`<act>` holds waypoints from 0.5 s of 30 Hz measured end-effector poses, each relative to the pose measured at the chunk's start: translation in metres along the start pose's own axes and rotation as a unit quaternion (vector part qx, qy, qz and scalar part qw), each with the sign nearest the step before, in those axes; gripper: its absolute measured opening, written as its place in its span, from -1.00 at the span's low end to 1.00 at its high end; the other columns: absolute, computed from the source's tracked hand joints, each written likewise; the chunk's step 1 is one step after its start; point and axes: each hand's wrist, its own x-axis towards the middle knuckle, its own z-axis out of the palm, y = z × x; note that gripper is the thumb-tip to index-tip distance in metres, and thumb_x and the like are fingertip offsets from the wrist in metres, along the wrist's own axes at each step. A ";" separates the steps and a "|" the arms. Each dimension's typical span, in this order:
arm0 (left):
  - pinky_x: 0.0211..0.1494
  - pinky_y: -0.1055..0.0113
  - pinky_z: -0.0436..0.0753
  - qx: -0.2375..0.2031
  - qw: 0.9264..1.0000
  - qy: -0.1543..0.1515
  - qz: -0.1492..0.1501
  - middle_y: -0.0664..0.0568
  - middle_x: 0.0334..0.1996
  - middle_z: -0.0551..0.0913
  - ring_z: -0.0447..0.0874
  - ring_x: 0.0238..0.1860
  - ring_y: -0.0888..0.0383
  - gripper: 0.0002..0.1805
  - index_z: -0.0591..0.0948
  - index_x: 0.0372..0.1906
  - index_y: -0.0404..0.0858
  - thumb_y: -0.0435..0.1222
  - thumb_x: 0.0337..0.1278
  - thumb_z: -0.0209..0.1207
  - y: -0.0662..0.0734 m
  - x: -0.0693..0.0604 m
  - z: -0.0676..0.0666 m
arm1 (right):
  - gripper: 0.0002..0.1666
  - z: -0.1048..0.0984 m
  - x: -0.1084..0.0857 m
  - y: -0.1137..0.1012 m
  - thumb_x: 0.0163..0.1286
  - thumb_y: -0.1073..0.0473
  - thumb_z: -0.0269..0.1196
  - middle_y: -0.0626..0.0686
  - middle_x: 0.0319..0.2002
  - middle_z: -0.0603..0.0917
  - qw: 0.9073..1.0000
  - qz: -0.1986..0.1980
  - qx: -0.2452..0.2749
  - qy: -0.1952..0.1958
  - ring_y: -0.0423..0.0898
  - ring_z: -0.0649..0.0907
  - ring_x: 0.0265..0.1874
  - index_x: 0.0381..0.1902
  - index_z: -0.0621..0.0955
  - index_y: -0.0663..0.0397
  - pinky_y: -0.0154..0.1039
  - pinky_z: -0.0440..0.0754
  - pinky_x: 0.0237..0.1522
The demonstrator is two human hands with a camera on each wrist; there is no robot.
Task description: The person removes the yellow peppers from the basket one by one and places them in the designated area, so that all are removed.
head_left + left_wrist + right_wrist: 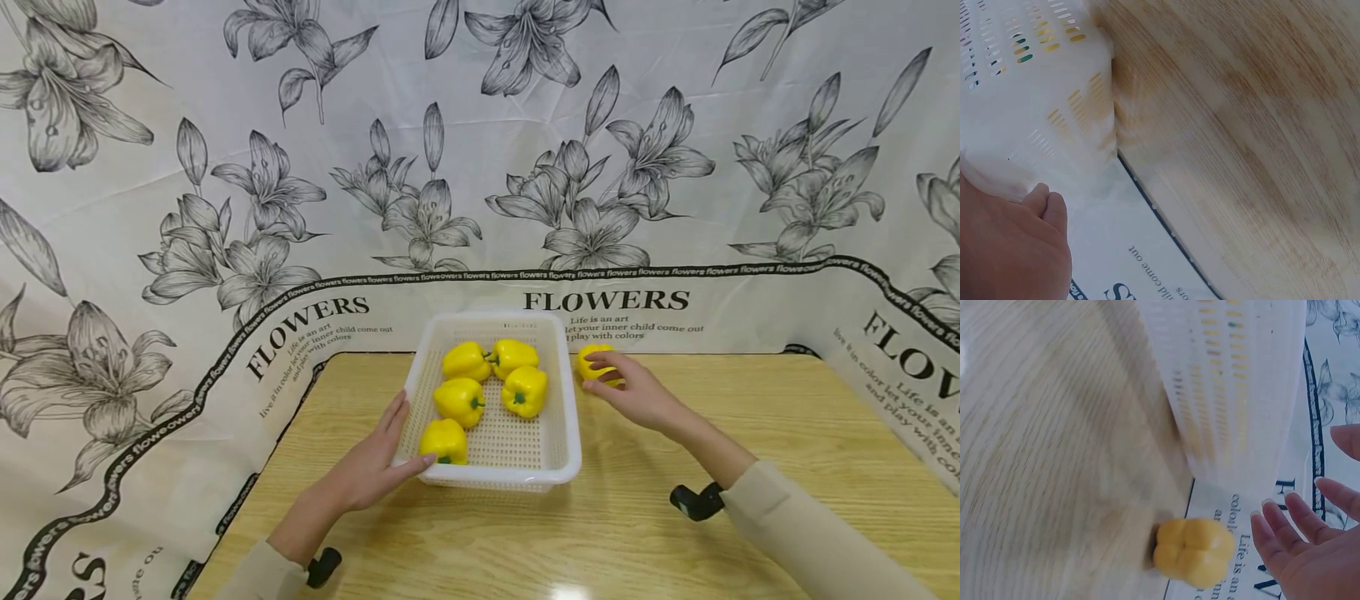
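Note:
A white perforated plastic basket (562,433) stands on the table with several yellow bell peppers (460,402) in it, their green stems showing. My left hand (365,468) grips its front left corner, thumb over the rim and fingers along the outer wall. Outside the basket, near its right back corner, one yellow bell pepper (592,358) rests on the table, partly covered by my right hand (637,396) in the head view. The right wrist view shows that hand (1316,562) with fingers spread, apart from the loose pepper (1194,551).
The wood-grain table (630,525) extends in front of the basket and to its right. Behind it hangs a white cloth (465,300) printed with grey lilies and the word FLOWERS, reaching down to the table's back edge. Dark camera mounts (697,502) stick out from both wrists.

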 end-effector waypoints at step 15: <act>0.54 -0.12 0.23 0.001 1.000 -0.001 0.001 0.09 0.65 -0.40 0.04 0.59 -0.19 0.18 -0.19 0.66 -0.23 0.44 0.29 -0.05 0.001 0.000 -0.001 | -0.44 0.025 0.016 -0.030 0.50 0.22 0.25 0.30 0.31 0.53 0.994 -0.096 0.021 -0.050 0.31 0.56 0.21 0.39 0.45 0.28 0.20 0.57 0.23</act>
